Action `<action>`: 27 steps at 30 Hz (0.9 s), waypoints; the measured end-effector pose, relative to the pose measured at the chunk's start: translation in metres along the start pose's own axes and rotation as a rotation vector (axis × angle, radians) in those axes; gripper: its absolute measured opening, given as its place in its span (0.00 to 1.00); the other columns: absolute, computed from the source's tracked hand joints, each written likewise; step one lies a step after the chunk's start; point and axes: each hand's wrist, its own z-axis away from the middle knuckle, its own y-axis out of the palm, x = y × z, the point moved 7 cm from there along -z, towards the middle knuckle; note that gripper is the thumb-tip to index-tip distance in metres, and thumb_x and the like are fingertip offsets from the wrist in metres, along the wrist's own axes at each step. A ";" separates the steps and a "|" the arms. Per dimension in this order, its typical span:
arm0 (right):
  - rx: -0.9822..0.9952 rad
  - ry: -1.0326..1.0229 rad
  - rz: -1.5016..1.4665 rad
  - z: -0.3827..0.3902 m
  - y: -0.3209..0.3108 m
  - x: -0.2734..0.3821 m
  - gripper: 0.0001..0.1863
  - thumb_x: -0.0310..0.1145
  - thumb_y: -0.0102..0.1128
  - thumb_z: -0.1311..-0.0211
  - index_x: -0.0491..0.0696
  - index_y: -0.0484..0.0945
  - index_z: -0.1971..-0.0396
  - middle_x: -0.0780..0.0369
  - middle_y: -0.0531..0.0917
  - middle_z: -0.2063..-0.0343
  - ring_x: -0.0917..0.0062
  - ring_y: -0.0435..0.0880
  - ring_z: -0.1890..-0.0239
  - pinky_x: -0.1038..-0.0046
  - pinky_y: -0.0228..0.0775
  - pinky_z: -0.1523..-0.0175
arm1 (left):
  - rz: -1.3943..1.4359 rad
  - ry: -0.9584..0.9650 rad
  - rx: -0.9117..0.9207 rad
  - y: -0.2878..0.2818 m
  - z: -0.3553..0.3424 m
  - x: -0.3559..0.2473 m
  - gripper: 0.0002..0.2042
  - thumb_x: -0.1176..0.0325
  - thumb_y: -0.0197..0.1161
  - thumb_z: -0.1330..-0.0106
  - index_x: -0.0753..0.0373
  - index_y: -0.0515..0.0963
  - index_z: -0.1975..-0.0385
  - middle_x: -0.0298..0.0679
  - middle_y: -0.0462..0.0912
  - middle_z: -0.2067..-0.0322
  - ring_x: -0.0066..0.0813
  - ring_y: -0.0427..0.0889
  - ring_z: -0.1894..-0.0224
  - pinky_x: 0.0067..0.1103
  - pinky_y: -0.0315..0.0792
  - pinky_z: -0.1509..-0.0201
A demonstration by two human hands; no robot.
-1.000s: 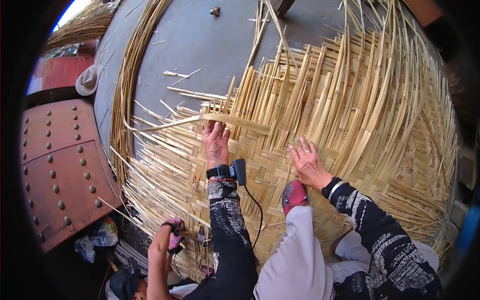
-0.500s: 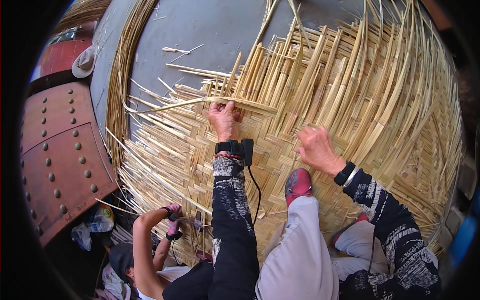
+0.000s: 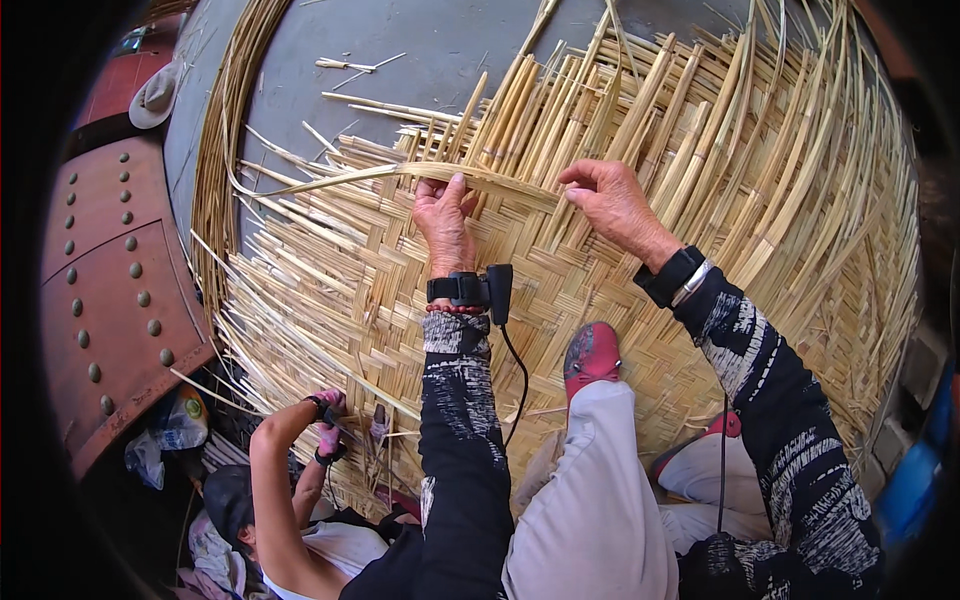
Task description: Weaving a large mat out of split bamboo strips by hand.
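A long, pale split-reed strip runs across the upper edge of a woven reed mat. My left hand is closed on the strip, thumb and fingers pinching it near its middle. At the strip's right end, my right hand is pinched, fingertips against it. Upright reed strips stick out of the mat behind both hands. To the left the strip curves away toward a bundle of long thin reeds.
A co-worker in pink gloves handles reeds at the mat's lower left. My shoe rests on the mat. A studded reddish door panel stands at left, with a pale hat near it. Loose reed scraps lie on the grey floor.
My right hand has moved up and left to the strip's right end. My left hand and the strip sit slightly higher in view. The whole view has shifted a little.
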 end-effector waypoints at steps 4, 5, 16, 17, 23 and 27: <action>-0.061 -0.007 0.020 0.007 -0.015 -0.015 0.08 0.27 0.57 0.47 0.42 0.78 0.67 0.66 0.80 0.77 0.84 0.76 0.72 0.79 0.70 0.64 | 0.065 -0.029 0.001 0.002 -0.001 0.005 0.09 0.73 0.60 0.42 0.61 0.73 0.62 0.32 0.78 0.70 0.20 0.78 0.70 0.16 0.75 0.72; -0.034 0.027 0.033 0.010 -0.014 -0.019 0.08 0.27 0.57 0.48 0.42 0.79 0.67 0.62 0.81 0.74 0.78 0.79 0.69 0.76 0.71 0.60 | 0.088 -0.034 0.028 0.002 0.000 0.007 0.09 0.73 0.60 0.42 0.61 0.72 0.61 0.32 0.77 0.70 0.20 0.78 0.70 0.17 0.76 0.71; 0.011 0.049 0.038 0.023 -0.001 -0.038 0.09 0.28 0.56 0.49 0.42 0.79 0.68 0.58 0.82 0.73 0.72 0.81 0.67 0.71 0.72 0.58 | 0.201 -0.052 0.100 0.008 0.012 0.008 0.10 0.72 0.60 0.41 0.61 0.72 0.60 0.32 0.77 0.68 0.22 0.79 0.67 0.18 0.76 0.68; 0.010 0.047 0.040 0.023 0.001 -0.037 0.09 0.28 0.56 0.49 0.42 0.79 0.68 0.58 0.82 0.73 0.72 0.81 0.67 0.71 0.72 0.58 | 0.208 -0.041 0.120 0.009 0.013 0.007 0.10 0.72 0.60 0.41 0.61 0.72 0.60 0.32 0.77 0.68 0.22 0.78 0.66 0.19 0.75 0.67; 0.032 0.097 0.080 0.033 0.014 -0.036 0.07 0.28 0.57 0.52 0.44 0.79 0.71 0.57 0.81 0.77 0.69 0.81 0.70 0.70 0.72 0.62 | 0.236 -0.036 0.092 0.008 0.022 0.006 0.09 0.70 0.59 0.40 0.61 0.75 0.60 0.32 0.78 0.66 0.21 0.76 0.65 0.22 0.72 0.62; 0.050 0.103 0.093 0.037 0.018 -0.036 0.07 0.28 0.57 0.51 0.44 0.79 0.71 0.57 0.81 0.76 0.69 0.81 0.70 0.70 0.72 0.62 | 0.277 -0.018 0.069 0.003 0.027 0.006 0.07 0.71 0.58 0.39 0.62 0.76 0.62 0.33 0.79 0.65 0.22 0.77 0.64 0.22 0.71 0.61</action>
